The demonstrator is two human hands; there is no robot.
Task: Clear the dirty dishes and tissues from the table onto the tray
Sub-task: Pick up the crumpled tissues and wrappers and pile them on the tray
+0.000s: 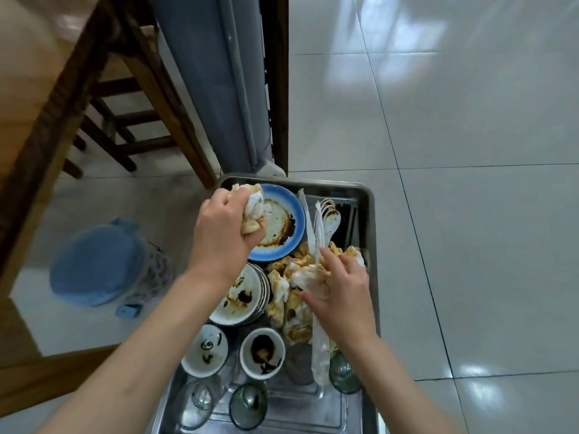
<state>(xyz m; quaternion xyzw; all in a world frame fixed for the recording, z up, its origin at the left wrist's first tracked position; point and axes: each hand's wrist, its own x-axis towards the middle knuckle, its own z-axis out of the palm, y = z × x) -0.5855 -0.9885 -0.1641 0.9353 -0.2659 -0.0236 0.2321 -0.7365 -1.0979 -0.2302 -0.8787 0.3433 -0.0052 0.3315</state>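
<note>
Left hand [221, 228] clamped on tissue wad [252, 208] over blue plate [280, 228] | right hand [340, 288] gripping tissues [308, 277] in tray [369, 214] | bowls [261, 352] near edge

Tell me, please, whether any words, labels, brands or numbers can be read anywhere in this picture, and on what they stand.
None can be read.
Bin on the floor: its clear side bears a dark pattern, too blurred to tell whether it is lettering.
Small bowl on the tray: the dark marks look like sauce, not writing.
Paper chopstick sleeve: no print visible.
</note>
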